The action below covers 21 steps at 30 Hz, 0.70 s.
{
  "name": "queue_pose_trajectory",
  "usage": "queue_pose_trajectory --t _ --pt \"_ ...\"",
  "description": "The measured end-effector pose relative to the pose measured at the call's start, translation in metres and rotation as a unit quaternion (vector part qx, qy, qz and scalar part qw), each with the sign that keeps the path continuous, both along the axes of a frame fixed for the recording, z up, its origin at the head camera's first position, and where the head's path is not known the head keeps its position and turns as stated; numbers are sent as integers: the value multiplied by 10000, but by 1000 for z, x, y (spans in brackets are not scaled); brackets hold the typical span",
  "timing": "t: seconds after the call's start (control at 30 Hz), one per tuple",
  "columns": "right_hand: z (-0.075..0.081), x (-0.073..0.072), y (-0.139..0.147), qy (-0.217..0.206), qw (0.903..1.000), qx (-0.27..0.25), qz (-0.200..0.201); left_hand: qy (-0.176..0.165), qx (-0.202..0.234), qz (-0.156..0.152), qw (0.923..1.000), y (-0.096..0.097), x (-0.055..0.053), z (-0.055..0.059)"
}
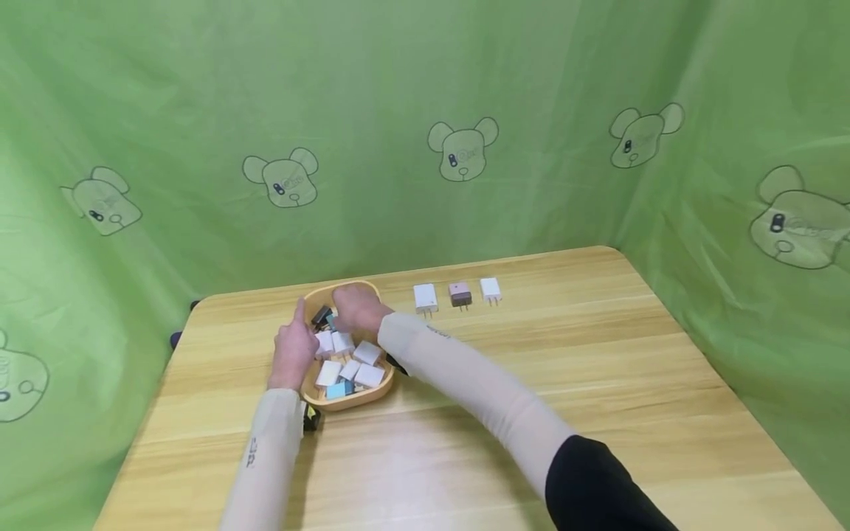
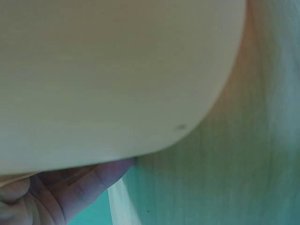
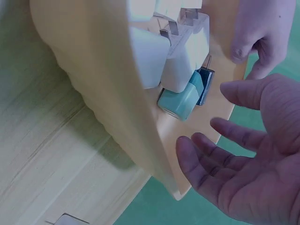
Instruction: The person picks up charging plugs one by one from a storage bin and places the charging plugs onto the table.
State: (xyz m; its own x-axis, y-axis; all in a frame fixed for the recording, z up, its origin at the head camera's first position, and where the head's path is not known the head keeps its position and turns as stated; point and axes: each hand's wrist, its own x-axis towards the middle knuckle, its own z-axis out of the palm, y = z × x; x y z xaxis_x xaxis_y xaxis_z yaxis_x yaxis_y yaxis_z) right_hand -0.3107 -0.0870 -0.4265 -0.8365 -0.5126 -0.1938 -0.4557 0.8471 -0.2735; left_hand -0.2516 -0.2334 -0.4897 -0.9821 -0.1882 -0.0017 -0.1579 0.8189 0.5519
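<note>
An orange-yellow basket (image 1: 359,399) stands at the left of the table, holding several white plug chargers (image 1: 369,375), light-blue ones (image 1: 339,389) and a black one (image 1: 322,316). My left hand (image 1: 294,354) grips its left rim; in the left wrist view the basket wall hides most of that hand (image 2: 79,197). Over the far end of the basket is my right hand (image 1: 358,306). In the right wrist view, its loosely bent fingers (image 3: 187,159) hold nothing and are near a teal charger (image 3: 180,103) and a dark one (image 3: 205,86).
Right of the basket, a row on the wooden table (image 1: 531,413) has a larger white charger (image 1: 425,296), a pink-and-brown charger (image 1: 460,293) and a smaller white charger (image 1: 491,289), prongs toward me. Green curtain (image 1: 372,221) hangs behind the table's far edge.
</note>
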Motion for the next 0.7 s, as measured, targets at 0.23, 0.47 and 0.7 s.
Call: queue_pose_trajectory --t 0.23,0.47,0.7 --pt "-2 7 1 -809 9965 -230 -22 -70 114 37 9999 1 1 1" --pt "0 12 0 -1121 9934 -243 -1 -115 110 47 9999 -1 2 -2" --pt "-1 12 -3 -1028 9945 22 189 -29 37 -7 10000 -1 0 -1"
